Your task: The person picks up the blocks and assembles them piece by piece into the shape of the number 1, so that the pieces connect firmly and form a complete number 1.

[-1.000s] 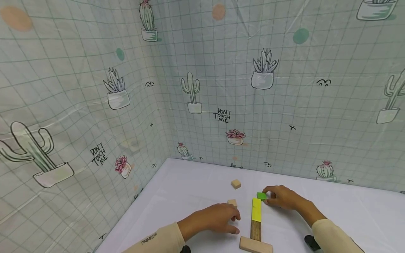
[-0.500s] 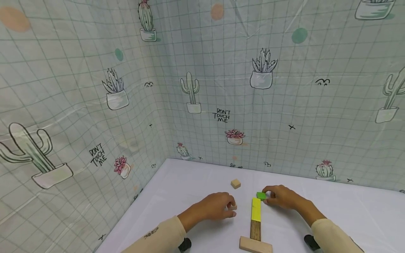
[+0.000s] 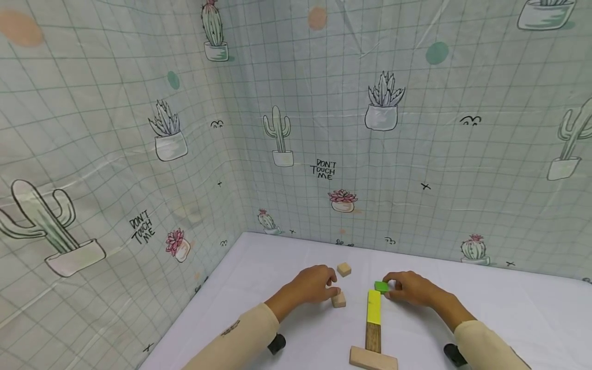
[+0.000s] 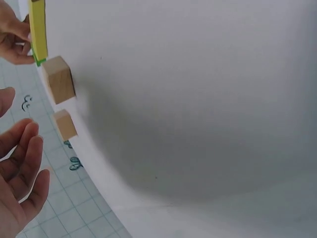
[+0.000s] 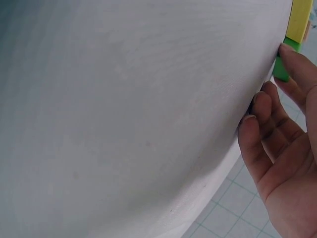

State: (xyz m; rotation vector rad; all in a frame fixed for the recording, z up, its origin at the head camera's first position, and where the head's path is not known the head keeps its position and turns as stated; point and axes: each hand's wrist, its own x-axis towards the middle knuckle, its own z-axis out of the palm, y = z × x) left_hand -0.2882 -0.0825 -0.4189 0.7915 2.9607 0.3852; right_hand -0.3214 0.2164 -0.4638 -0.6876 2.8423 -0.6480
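The right hand [image 3: 411, 288] pinches the green block [image 3: 381, 287] on the table [image 3: 277, 257], at the far end of the yellow block [image 3: 374, 307]; the fingers partly cover it, so its long axis is unclear. Yellow and brown block [image 3: 373, 337] run lengthwise away from the person, the pale block [image 3: 373, 358] crosswise at the near end. The left hand [image 3: 315, 284], loosely spread, holds nothing; the nearer cube [image 3: 339, 300] stands between it and the row, the farther cube [image 3: 344, 269] beyond.
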